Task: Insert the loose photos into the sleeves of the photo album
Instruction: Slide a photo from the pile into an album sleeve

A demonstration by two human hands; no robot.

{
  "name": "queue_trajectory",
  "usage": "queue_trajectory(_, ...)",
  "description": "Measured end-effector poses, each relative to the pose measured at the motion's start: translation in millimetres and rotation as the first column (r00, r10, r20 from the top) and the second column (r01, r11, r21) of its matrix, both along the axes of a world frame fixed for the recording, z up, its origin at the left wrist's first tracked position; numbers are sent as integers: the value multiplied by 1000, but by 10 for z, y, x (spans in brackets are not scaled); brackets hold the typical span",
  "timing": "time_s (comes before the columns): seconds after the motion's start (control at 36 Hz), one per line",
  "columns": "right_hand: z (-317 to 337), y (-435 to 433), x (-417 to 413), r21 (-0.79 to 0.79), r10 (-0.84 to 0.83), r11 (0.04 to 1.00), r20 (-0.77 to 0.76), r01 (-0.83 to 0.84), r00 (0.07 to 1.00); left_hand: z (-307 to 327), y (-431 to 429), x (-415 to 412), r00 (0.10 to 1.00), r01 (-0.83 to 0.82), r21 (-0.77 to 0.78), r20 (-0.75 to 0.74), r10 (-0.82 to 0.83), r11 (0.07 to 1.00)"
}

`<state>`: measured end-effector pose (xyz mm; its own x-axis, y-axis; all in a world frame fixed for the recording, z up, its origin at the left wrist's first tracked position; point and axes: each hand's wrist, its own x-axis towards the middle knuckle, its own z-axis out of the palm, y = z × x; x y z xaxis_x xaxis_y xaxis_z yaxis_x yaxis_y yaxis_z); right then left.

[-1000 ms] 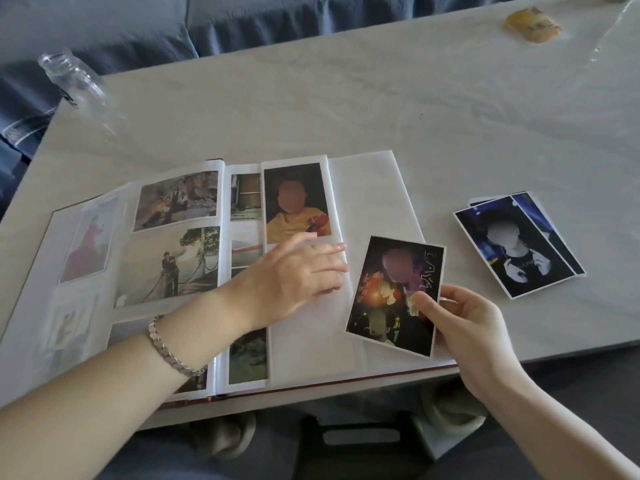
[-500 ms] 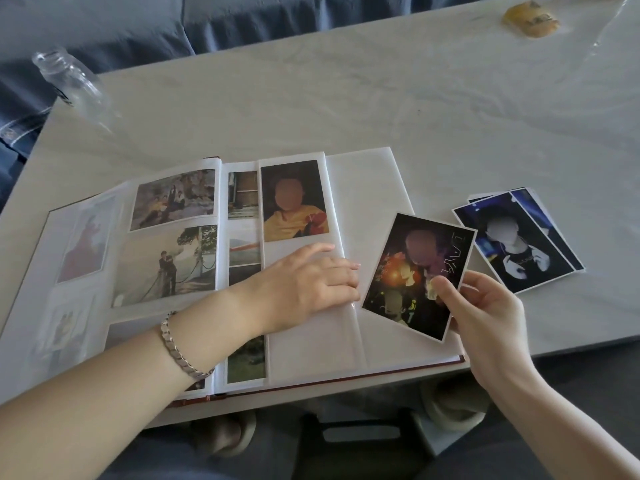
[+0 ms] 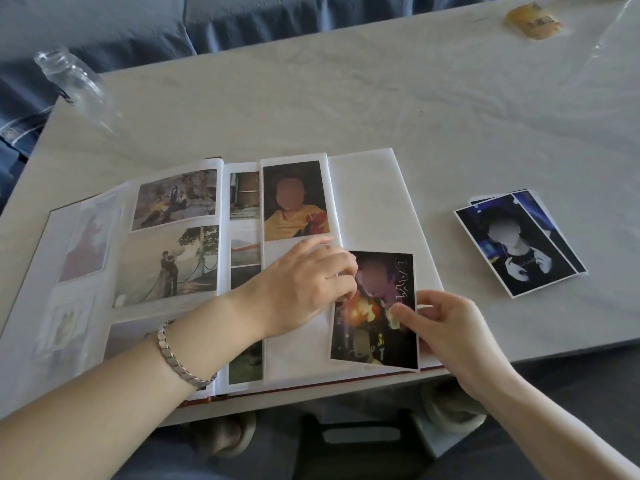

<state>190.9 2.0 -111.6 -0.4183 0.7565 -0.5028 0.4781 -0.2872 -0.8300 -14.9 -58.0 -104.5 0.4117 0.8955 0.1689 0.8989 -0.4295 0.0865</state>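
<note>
The photo album (image 3: 374, 202) lies open at the table's near edge, with several photos in its sleeves. My right hand (image 3: 446, 327) pinches a dark loose photo (image 3: 375, 327) by its right edge, and the photo lies upright over the album's right page. My left hand (image 3: 304, 285) rests on the empty middle sleeve, its curled fingers at the photo's upper left edge. Whether they lift the sleeve's film I cannot tell. A small stack of loose photos (image 3: 519, 244) lies on the table to the right of the album.
A clear bottle (image 3: 74, 81) lies at the table's far left corner. A yellowish wrapped item (image 3: 531, 20) sits at the far right. Blue fabric (image 3: 138, 26) runs beyond the table's far edge. The album's lower edge overhangs the table's near edge slightly.
My right hand has brought the dark photo leftward and turned it upright, so it now meets my left hand's fingers. My left hand's fingers have curled at the sleeve.
</note>
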Motion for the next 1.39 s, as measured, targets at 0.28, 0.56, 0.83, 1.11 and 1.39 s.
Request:
queue_trajectory(0.28, 112, 76, -147, -30, 211, 977, 126, -209, 969, 64, -263, -87, 688, -705, -290, -58, 723, 648)
queue_trajectory(0.56, 220, -22, -440, -125, 241, 960, -80, -250, 967, 169, -325, -131, 256, -719, -515, 428, 867, 467)
queue_trajectory(0.83, 186, 14, -338, -31, 211, 977, -59, -213, 976, 241, -228, -127, -222, -567, -770, 485, 846, 293)
queue_trajectory(1.11, 178, 43, -363, -56, 215, 974, -66, -219, 974, 292, -295, -156, -231, -525, -800, 463, 856, 291)
queue_trajectory(1.39, 245, 27, -437, -4, 323, 946, -24, -323, 946, 270, -403, -90, -85, -488, -802, 436, 896, 344)
